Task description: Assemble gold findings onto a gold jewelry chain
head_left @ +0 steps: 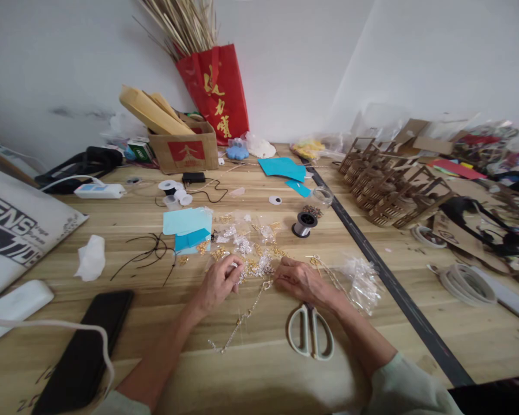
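Beads (264,264) and clutter all over this bench (225,386)

Chain (244,316) lies between the two hands, trailing nearward. Left hand's (218,282) grip is curled, right hand's (300,280) has its fingertips bunched by the chain's ring end; can't tell what either's pinching. Scissors (315,337) kinda crowd the right forearm (357,325). Spool (304,230) and glass jar (323,197) sit farther back, black phone (86,357) near left. Wood-grain top, dark strip (372,253) running near to far, red bag (234,80) against the pale wall (294,69).
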A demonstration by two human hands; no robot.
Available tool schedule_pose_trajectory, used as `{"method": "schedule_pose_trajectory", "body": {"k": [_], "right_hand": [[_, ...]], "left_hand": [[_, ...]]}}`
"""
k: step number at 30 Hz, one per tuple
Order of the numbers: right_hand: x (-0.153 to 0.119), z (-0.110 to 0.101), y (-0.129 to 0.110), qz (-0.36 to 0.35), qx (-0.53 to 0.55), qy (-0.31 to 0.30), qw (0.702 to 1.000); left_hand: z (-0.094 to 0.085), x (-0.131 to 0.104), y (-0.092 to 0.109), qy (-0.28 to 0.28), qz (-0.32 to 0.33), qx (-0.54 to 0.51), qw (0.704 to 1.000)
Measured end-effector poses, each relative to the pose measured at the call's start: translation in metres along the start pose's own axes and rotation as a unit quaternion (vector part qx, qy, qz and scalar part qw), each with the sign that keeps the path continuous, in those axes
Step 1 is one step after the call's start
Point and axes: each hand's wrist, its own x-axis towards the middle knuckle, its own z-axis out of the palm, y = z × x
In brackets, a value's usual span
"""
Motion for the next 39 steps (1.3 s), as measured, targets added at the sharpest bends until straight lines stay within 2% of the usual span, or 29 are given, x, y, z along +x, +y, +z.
{"method": "schedule_pose_trajectory", "body": {"k": [7,11,14,18,21,25,31,39], "right_hand": [[-0.002,-0.006,-0.01,0.031,-0.026,-0.039,0.998],[-0.003,-0.005,-0.016,0.029,-0.047,-0.048,0.997],[-0.003,-0.005,-0.023,0.036,-0.087,-0.067,0.993],[-0.003,-0.006,-0.033,0.037,-0.177,-0.111,0.977],[-0.004,-0.006,-0.04,0.023,-0.209,-0.122,0.97],[-0.006,0.0,-0.044,0.013,-0.218,-0.102,0.971],[-0.002,0.012,-0.044,-0.014,-0.177,-0.064,0.982],[0.001,0.016,-0.041,0.002,-0.177,-0.037,0.984]], "left_hand": [[0.002,-0.001,0.002,-0.022,0.035,0.163,0.986],[0.003,0.0,0.002,-0.001,0.058,0.193,0.98],[0.003,0.003,-0.001,0.023,0.052,0.139,0.989],[0.002,0.007,-0.005,0.029,-0.005,-0.028,0.999],[0.003,0.008,-0.005,0.023,-0.049,-0.147,0.988],[0.005,0.008,-0.005,0.023,-0.083,-0.231,0.969],[0.009,0.007,-0.006,0.009,-0.088,-0.302,0.949],[0.007,0.005,-0.005,-0.01,-0.078,-0.307,0.949]]}}
